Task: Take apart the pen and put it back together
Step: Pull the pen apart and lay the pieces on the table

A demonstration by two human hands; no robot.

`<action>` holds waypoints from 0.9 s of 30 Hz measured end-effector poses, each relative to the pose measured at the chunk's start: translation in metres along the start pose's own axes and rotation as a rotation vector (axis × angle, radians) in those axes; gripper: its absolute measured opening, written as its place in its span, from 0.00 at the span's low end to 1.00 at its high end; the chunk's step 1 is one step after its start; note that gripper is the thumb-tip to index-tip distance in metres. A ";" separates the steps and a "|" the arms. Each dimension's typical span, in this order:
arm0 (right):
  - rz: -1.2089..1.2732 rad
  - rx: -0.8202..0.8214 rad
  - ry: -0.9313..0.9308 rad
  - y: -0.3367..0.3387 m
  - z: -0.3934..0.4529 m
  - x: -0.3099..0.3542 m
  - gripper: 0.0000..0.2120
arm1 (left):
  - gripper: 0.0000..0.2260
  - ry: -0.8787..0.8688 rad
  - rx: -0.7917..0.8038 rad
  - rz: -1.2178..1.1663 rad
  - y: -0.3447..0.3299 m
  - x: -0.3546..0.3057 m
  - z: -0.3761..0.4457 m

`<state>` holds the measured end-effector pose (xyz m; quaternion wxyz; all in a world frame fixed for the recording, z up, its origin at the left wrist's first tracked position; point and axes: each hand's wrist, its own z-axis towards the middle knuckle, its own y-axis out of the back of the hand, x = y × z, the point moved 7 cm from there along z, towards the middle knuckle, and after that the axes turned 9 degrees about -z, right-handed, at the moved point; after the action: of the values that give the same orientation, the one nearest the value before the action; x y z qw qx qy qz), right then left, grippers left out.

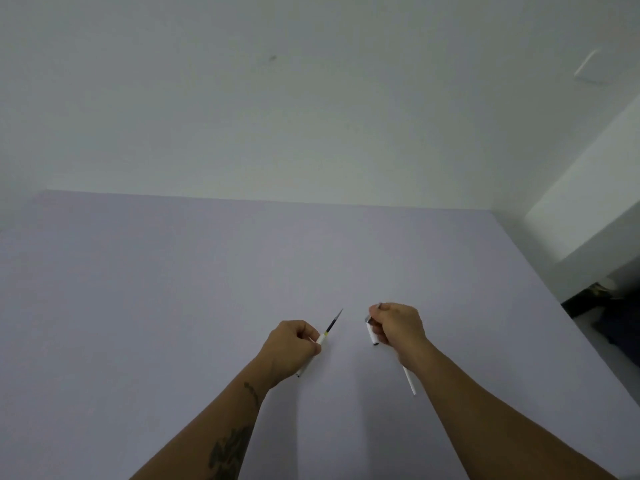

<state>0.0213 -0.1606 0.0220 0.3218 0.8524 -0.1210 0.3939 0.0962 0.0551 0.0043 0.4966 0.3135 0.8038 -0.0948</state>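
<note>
Head view has us looking down at a plain lilac table [173, 289] with both hands out front and the pen already in pieces. Our left hand [289, 348] is closed around the white barrel [311, 355], and the refill [332, 322] sticks out of its front end, dark section and bare tip pointing up and away toward the right hand. Our right hand [398, 329] is curled shut too, pinching a short white piece [371, 332] with a greyish end, probably the tip cone or cap. There's also a thin white stick [409, 381] poking out below that palm; can't tell if it's another pen part or something tucked in the fist. Both hands hover just above the table, near each other but not touching.

So we'd call it mid-task: either the front piece just came off or it's about to go back on. If it's reassembly, the next move needs the short piece's open end lined up with that tip, slid over straight, then twisted or pushed home without bending the refill.
</note>
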 end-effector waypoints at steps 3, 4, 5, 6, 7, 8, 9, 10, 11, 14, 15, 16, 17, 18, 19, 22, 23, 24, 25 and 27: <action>-0.359 0.013 0.085 -0.008 0.012 -0.016 0.08 | 0.03 0.006 -0.027 0.043 -0.001 0.000 0.006; -0.487 0.013 0.130 -0.013 0.014 -0.018 0.07 | 0.02 0.011 -0.039 0.050 -0.002 0.000 0.007; -0.605 0.018 0.177 -0.018 0.015 -0.017 0.07 | 0.03 0.017 -0.050 0.054 -0.002 0.000 0.008; -0.708 0.032 0.221 -0.025 0.017 -0.017 0.09 | 0.03 0.023 -0.061 0.057 -0.002 0.001 0.009; -0.787 0.044 0.265 -0.031 0.017 -0.015 0.11 | 0.03 0.031 -0.069 0.062 -0.003 0.002 0.010; -0.842 0.051 0.307 -0.037 0.019 -0.014 0.11 | 0.03 0.039 -0.077 0.066 -0.004 0.003 0.010; -0.881 0.048 0.350 -0.042 0.019 -0.012 0.11 | 0.03 0.048 -0.086 0.070 -0.004 0.005 0.011; -0.914 0.041 0.388 -0.047 0.020 -0.010 0.10 | 0.03 0.057 -0.095 0.075 -0.004 0.006 0.011; -0.949 0.038 0.416 -0.051 0.021 -0.009 0.10 | 0.03 0.063 -0.104 0.082 -0.003 0.008 0.012; -0.994 0.041 0.470 -0.059 0.020 -0.009 0.10 | 0.03 0.084 -0.125 0.083 -0.002 0.013 0.013; -1.000 0.043 0.473 -0.060 0.019 -0.010 0.09 | 0.03 0.090 -0.130 0.080 -0.002 0.014 0.012; -1.000 0.044 0.476 -0.060 0.019 -0.011 0.08 | 0.03 0.096 -0.135 0.075 -0.002 0.016 0.012; -0.988 0.043 0.482 -0.060 0.019 -0.011 0.07 | 0.03 0.101 -0.138 0.069 -0.002 0.018 0.012; -0.965 0.033 0.486 -0.057 0.020 -0.012 0.06 | 0.03 0.106 -0.139 0.062 -0.003 0.019 0.012; -0.932 0.013 0.484 -0.053 0.021 -0.012 0.06 | 0.03 0.107 -0.139 0.057 -0.005 0.019 0.012; -0.742 -0.004 0.388 -0.040 0.025 -0.020 0.04 | 0.03 0.103 -0.125 0.043 -0.013 0.018 0.011; -0.629 0.023 0.328 -0.038 0.024 -0.023 0.03 | 0.03 0.100 -0.118 0.043 -0.016 0.017 0.011; -0.494 0.070 0.247 -0.037 0.023 -0.026 0.03 | 0.02 0.094 -0.111 0.045 -0.019 0.015 0.011; -0.340 0.131 0.155 -0.038 0.021 -0.030 0.03 | 0.02 0.081 -0.104 0.052 -0.023 0.013 0.011; -0.042 0.258 -0.036 -0.043 0.012 -0.036 0.04 | 0.03 0.046 -0.090 0.077 -0.031 0.006 0.011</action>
<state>0.0243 -0.1374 -0.0301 0.2155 0.8960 -0.0575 0.3839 0.0843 0.0283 -0.0113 0.4948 0.3236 0.8059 -0.0323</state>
